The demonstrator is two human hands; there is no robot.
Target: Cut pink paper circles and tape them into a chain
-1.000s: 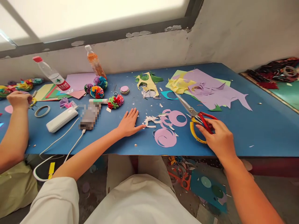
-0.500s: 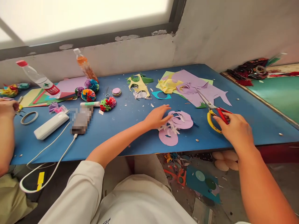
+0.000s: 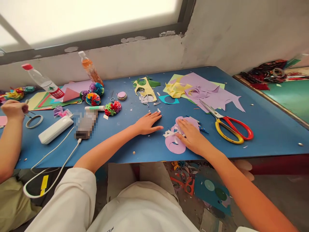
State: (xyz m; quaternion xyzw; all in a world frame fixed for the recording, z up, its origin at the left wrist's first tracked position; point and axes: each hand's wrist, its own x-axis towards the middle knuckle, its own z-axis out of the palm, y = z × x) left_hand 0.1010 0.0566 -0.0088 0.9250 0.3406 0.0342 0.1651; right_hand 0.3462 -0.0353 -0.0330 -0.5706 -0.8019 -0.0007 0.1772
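Note:
My left hand (image 3: pixel 147 123) lies flat and open on the blue table (image 3: pixel 265 129), fingers pointing right, just left of a heap of pink paper cut-outs (image 3: pixel 175 146). On that heap rests my right hand (image 3: pixel 190 135), fingers stretched out and pressing the pink scraps. The red and yellow scissors (image 3: pixel 229 127) lie loose on the table to the right of my right hand, blades pointing back left toward lilac paper sheets (image 3: pixel 212 91).
Another person's hand (image 3: pixel 14 109) works at the far left near a tape ring (image 3: pixel 34 121). Two bottles (image 3: pixel 89 68), paper flower balls (image 3: pixel 93 98), a white power bank (image 3: pixel 56 129) with cable, a glue stick and yellow scraps (image 3: pixel 145 88) lie on the table. Paper scraps litter the floor.
My right hand let go of the scissors, which now lie on the table, and moved left onto the pink cut-outs. My left hand drew back left off the heap.

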